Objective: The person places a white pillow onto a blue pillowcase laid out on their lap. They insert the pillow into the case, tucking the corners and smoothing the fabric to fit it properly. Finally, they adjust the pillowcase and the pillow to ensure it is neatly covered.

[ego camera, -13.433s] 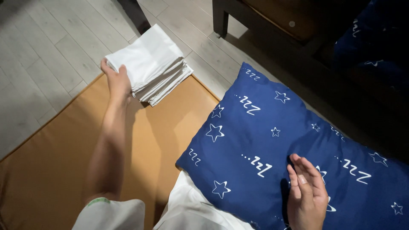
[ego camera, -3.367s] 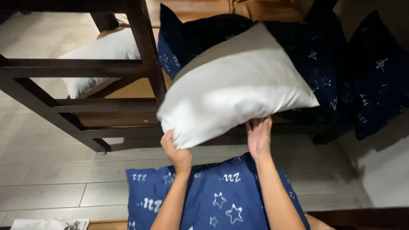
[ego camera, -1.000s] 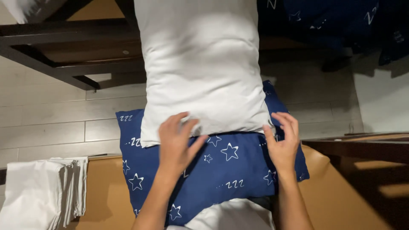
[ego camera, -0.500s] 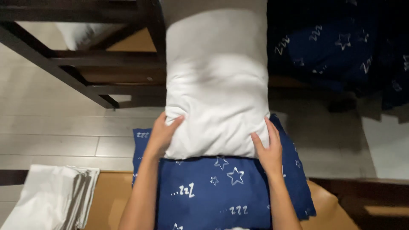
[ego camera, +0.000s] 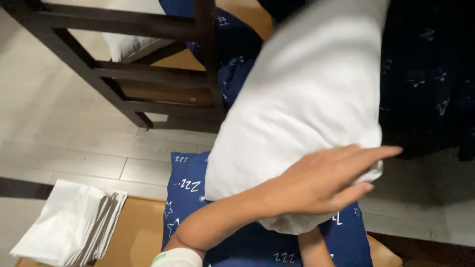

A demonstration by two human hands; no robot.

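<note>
Above the blue star-print pillow (ego camera: 193, 198), the white pillow (ego camera: 302, 113) is lifted, tilted.
Left hand (ego camera: 321, 180) lies flat and open on it; right hand is hidden beneath, grip unclear, so it could slide toward the floor (ego camera: 74, 133).

I see a plump white fabric pillow (ego camera: 307, 113) tilted up off a navy blue pillow printed with white stars (ego camera: 193, 198), which lies below it on a tan padded surface (ego camera: 136, 235). My left hand (ego camera: 324, 180) reaches across, palm flat on the white pillow's lower edge, fingers stretched to the right. The right forearm (ego camera: 312, 249) comes up under the white pillow; its hand is hidden, so I can't tell the grip. A stack of folded white cloths (ego camera: 71, 227) sits at the tan surface's left end. A dark wooden frame (ego camera: 163, 74) stands on a pale tiled floor (ego camera: 59, 143). Dark star-print fabric (ego camera: 425, 74) fills the upper right.
</note>
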